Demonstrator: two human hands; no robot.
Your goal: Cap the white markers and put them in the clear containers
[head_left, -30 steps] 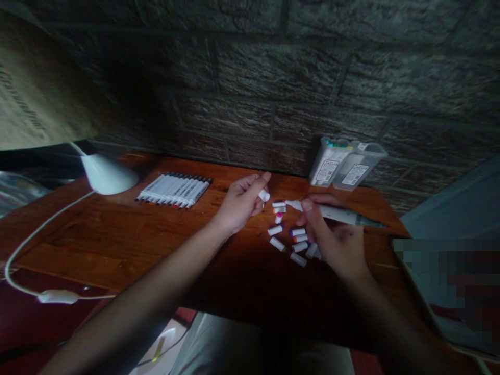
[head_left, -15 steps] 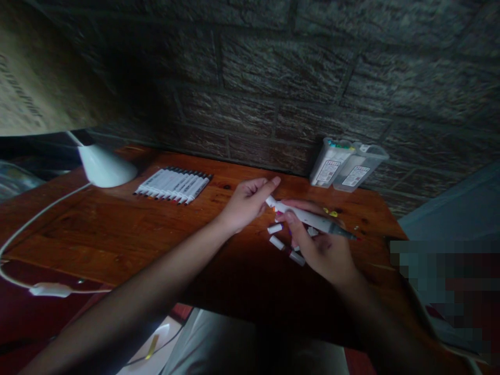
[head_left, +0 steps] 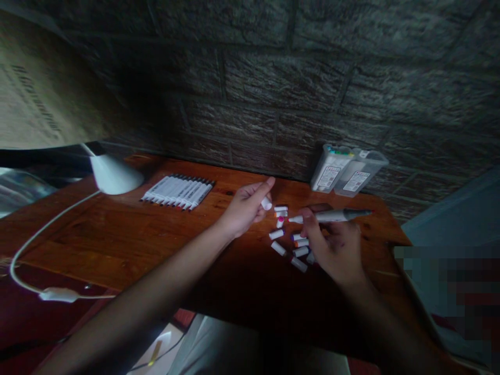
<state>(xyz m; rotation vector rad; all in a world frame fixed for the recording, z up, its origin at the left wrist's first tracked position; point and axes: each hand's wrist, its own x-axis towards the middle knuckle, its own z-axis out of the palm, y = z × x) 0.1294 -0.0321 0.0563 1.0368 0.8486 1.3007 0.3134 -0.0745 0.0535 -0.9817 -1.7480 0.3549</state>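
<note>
My left hand (head_left: 245,209) is closed on a white marker cap (head_left: 266,203), which sticks out below the thumb. In my right hand (head_left: 332,245) lies a marker (head_left: 331,215), grey toward the right, with a bare red tip at the left end and a reddish point at the right end. Cap and marker are apart. Between and below my hands, several loose marker caps (head_left: 278,248) lie scattered on the wooden table (head_left: 234,260), some with orange, pink or purple ends. My right fingers partly hide some of them.
A neat row of white markers (head_left: 177,191) lies at the left, beside a lamp base (head_left: 113,174) with a white cord. Two clear plastic cases (head_left: 353,174) stand against the brick wall (head_left: 253,104), the left one with things inside.
My right hand has drawn the marker away to the right from the cap in my left hand, baring its red tip. More caps on the table now show. The view has shifted slightly.
</note>
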